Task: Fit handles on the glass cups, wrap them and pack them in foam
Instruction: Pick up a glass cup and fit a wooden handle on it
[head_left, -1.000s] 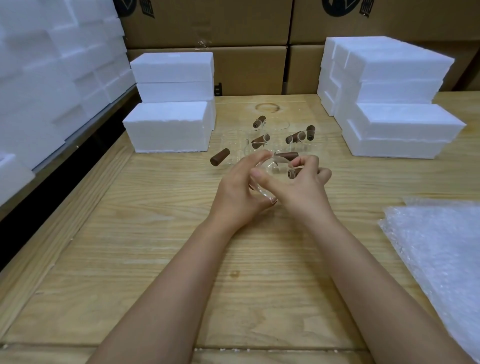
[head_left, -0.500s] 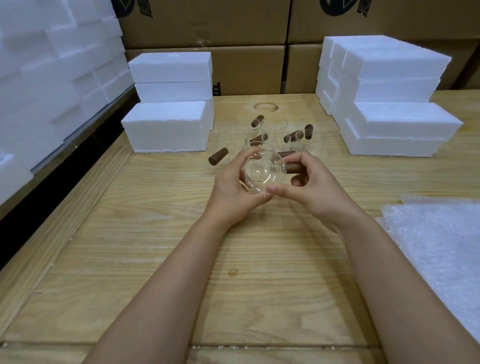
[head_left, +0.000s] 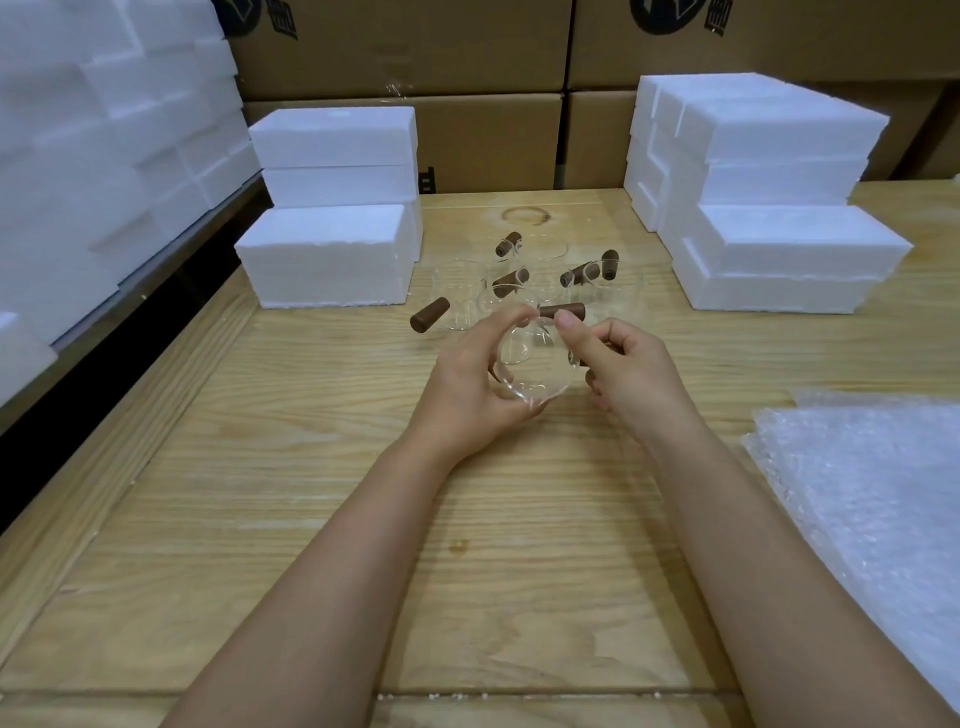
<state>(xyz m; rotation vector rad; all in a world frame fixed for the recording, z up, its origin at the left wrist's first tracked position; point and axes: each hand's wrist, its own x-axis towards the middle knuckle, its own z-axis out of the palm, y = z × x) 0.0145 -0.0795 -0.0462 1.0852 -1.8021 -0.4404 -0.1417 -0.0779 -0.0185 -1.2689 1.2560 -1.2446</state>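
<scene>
My left hand grips a clear glass cup from its left side, the cup tilted with its mouth toward me above the wooden table. My right hand is closed on a brown handle at the cup's right side; most of that handle is hidden in my fingers. Behind my hands stand several more glass cups with brown handles, such as one handle pointing left and another just past my fingertips.
White foam blocks are stacked at the back left, back right and along the left wall. A sheet of bubble wrap lies at the right. Cardboard boxes line the back.
The cup has turned in my hands so its mouth now faces me. My right hand has shifted from over the cup to its right side, around the handle.
</scene>
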